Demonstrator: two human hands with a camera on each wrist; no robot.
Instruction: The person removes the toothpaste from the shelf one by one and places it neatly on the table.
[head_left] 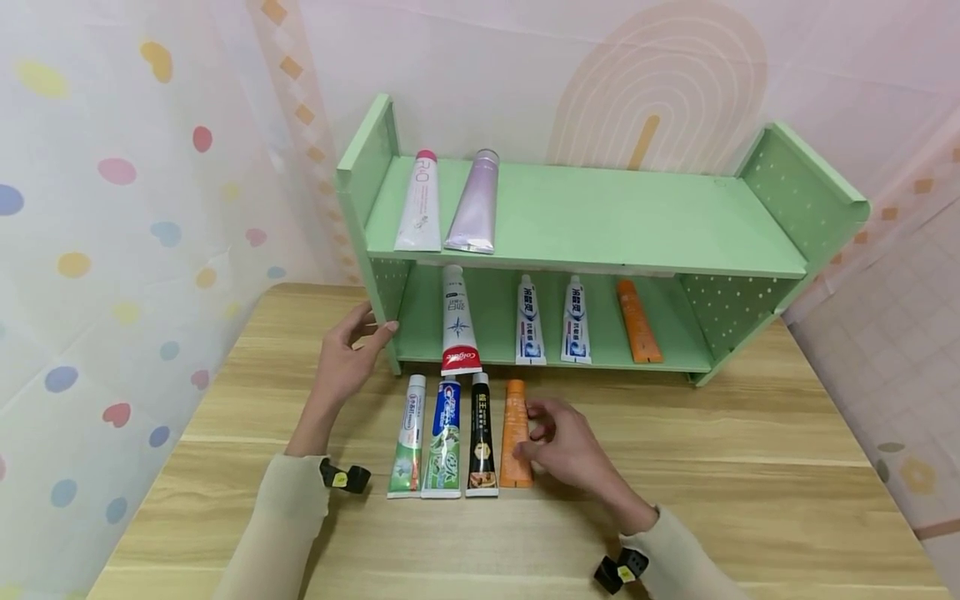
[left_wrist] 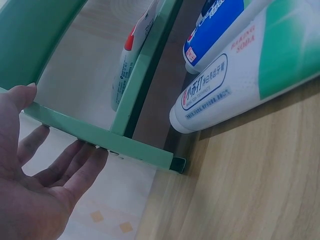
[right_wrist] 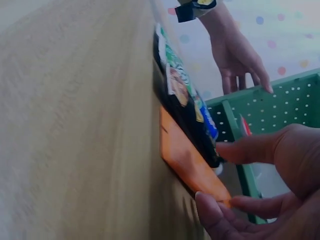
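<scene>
My left hand (head_left: 348,354) holds the front edge of the left side panel (head_left: 367,275) of a green two-tier shelf. The left wrist view shows its thumb on the inner side and its fingers (left_wrist: 87,170) along the outer side. My right hand (head_left: 566,442) is at an orange tube (head_left: 515,437) lying on the table, its fingers beside the tube and its thumb over the right edge. In the right wrist view, fingertips (right_wrist: 207,202) touch near the capped end, with the thumb apart above. Left of it lie a black tube (head_left: 482,442), a blue-and-green toothpaste tube (head_left: 444,442) and a white-and-green one (head_left: 408,442).
A pink-capped white tube (head_left: 422,204) and a lilac tube (head_left: 476,204) lie on the upper tier (head_left: 637,217). Below are a Colgate tube (head_left: 459,325) overhanging the front edge, two white-and-blue tubes (head_left: 530,325) and another orange tube (head_left: 640,325). Patterned cloth (head_left: 150,250) hangs behind the wooden table (head_left: 712,467).
</scene>
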